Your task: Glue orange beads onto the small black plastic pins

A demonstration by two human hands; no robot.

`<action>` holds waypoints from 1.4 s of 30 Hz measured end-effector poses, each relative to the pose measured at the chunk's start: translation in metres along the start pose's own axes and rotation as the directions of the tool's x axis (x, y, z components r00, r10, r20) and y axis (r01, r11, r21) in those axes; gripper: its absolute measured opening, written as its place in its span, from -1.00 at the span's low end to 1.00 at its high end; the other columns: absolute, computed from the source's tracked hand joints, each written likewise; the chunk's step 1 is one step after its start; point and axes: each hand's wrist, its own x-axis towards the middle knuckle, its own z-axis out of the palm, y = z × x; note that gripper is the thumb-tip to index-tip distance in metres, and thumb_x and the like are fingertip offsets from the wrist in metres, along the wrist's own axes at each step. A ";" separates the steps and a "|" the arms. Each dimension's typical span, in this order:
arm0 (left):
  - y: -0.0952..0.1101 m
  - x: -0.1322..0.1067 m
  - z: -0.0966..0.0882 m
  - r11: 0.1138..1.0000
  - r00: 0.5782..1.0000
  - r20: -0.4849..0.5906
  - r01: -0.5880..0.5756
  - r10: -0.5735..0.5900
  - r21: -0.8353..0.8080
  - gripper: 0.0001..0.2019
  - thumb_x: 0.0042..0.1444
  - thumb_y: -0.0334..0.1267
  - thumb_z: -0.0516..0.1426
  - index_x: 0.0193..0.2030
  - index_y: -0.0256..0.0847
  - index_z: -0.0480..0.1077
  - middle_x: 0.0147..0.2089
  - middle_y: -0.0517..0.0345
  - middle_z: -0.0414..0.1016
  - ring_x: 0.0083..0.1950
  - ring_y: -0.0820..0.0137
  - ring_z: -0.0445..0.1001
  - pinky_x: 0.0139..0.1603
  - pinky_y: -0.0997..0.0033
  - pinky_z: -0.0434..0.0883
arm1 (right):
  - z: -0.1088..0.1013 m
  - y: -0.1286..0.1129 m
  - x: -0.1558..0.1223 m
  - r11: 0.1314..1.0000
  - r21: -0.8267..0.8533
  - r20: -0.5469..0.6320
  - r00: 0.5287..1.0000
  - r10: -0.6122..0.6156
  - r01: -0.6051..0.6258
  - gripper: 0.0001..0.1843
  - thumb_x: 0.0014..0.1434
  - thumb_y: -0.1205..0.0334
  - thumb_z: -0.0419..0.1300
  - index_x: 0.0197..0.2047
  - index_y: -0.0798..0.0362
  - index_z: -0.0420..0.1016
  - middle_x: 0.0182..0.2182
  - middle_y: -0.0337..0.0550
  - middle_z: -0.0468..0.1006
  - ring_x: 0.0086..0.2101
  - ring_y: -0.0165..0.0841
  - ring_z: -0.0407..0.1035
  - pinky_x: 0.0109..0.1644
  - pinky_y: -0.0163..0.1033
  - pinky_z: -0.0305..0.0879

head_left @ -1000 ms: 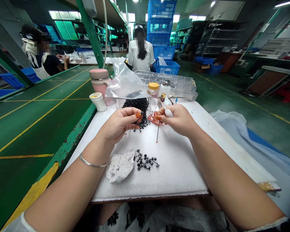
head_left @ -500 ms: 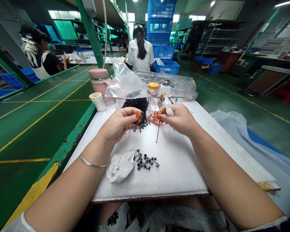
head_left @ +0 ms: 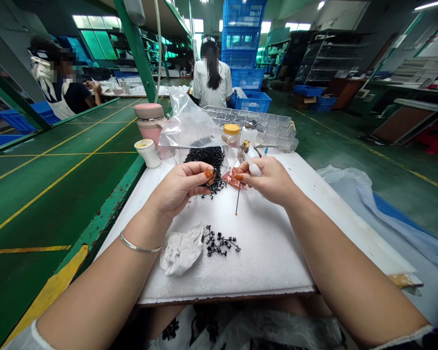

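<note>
My left hand (head_left: 177,189) is closed in a pinch on a small black part (head_left: 214,171), mostly hidden by the fingertips. Across from it, my right hand (head_left: 273,181) grips a thin dark stick (head_left: 237,201) pointing down, with a tiny orange-red tip. A white squeeze bottle (head_left: 254,169) with a thin nozzle is also in that hand. Beyond the left fingers lies a heap of small black parts (head_left: 203,156). Several more black flower-shaped parts (head_left: 219,244) lie nearer, beside a crumpled white cloth (head_left: 180,250). An orange-red packet (head_left: 232,179) rests between the hands.
Behind the heap stand a clear plastic bag (head_left: 193,124), a yellow-lidded jar (head_left: 231,133), a metal-topped bottle (head_left: 248,131) and a compartment tray (head_left: 277,127). A pink flask (head_left: 149,121) and white tub (head_left: 148,153) are left. A green bench (head_left: 65,180) adjoins; two people sit beyond.
The white bottle in my right hand has dipped slightly, and the stick has shifted a touch left. My left hand has hardly moved.
</note>
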 end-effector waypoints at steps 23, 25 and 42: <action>0.000 -0.001 -0.001 1.000 1.000 0.007 0.015 -0.015 -0.013 -0.79 -0.04 -0.20 0.36 -0.34 -0.27 0.51 -0.36 0.18 0.41 -0.34 0.53 0.38 -0.33 0.58 0.44 | -0.044 0.034 0.008 0.937 -0.337 -0.769 0.602 -0.216 -0.093 -0.87 0.09 0.18 0.28 -0.39 0.06 0.55 -0.53 -0.27 0.54 -0.49 -0.39 0.37 -0.34 -0.31 0.21; 0.000 0.000 -0.001 1.000 1.000 0.005 0.015 -0.015 -0.018 -0.79 -0.04 -0.21 0.36 -0.34 -0.28 0.50 -0.36 0.18 0.41 -0.34 0.53 0.37 -0.33 0.58 0.44 | -0.040 0.036 0.012 0.936 -0.335 -0.749 0.632 -0.197 -0.105 -0.89 0.07 0.21 0.28 -0.41 0.06 0.56 -0.54 -0.27 0.54 -0.49 -0.38 0.38 -0.34 -0.31 0.21; 0.002 0.001 -0.005 0.997 0.999 -0.022 -0.027 0.025 -0.078 -0.77 -0.12 -0.25 0.40 -0.34 -0.29 0.52 -0.38 0.19 0.43 -0.37 0.54 0.39 -0.38 0.56 0.48 | -0.006 0.000 -0.007 0.969 -0.244 0.196 0.981 0.003 0.046 -0.93 0.04 0.36 0.25 -0.40 0.06 0.58 -0.45 -0.23 0.61 -0.37 -0.36 0.45 -0.26 -0.29 0.24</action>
